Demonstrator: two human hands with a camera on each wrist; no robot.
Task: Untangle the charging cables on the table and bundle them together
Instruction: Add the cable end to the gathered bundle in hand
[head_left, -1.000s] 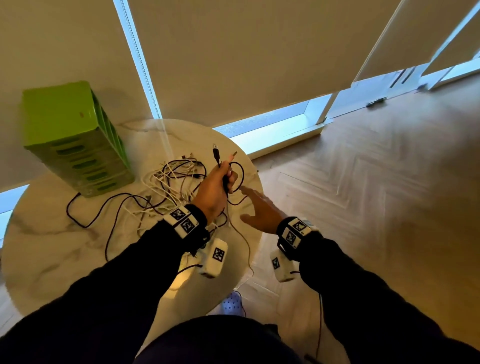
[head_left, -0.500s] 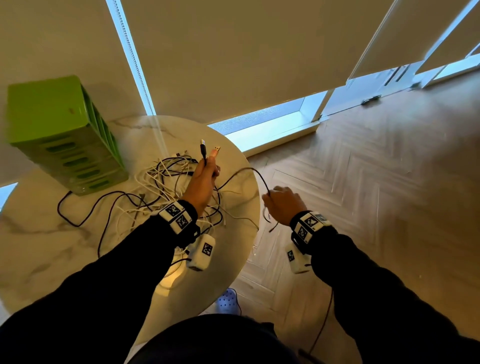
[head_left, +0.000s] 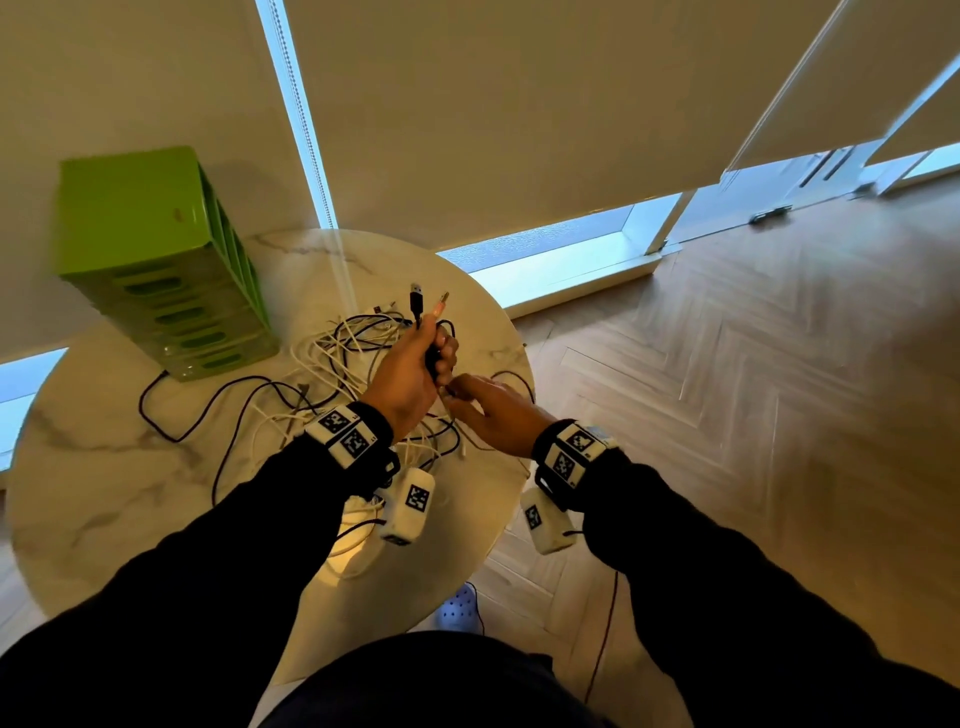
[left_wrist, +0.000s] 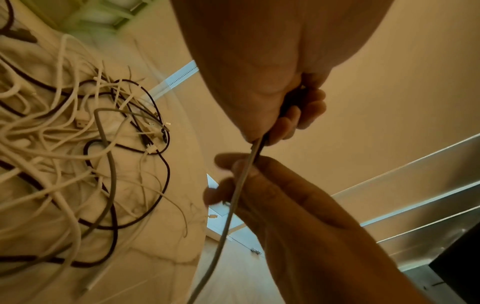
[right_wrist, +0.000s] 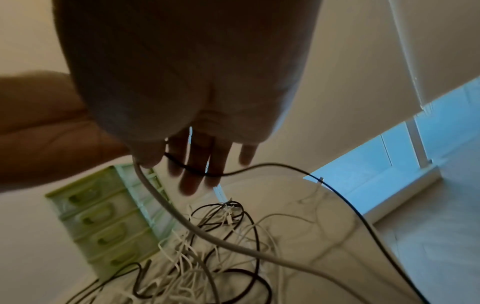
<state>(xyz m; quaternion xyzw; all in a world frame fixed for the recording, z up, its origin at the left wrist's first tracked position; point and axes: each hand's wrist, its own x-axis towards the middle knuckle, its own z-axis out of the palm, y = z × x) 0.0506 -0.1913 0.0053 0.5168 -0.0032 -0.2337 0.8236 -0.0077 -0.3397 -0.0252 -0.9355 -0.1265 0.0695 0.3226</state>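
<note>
Head view: our left hand (head_left: 410, 374) grips two cables (head_left: 416, 304), plugs sticking up at 12 o'clock. Our right hand (head_left: 493, 413), at 4 o'clock of it, keeps its fingers (right_wrist: 191, 183) straight and spread, a black cable (right_wrist: 259, 165) across them. The tangle (head_left: 322, 358) lies on the surface (head_left: 104, 493) at 9 o'clock, near a green box (head_left: 150, 260).

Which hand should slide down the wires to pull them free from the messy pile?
Right, probably. The left hand is busy gripping the plug ends upright; the right hand sits just below, straight fingers against the hanging cables.
</note>
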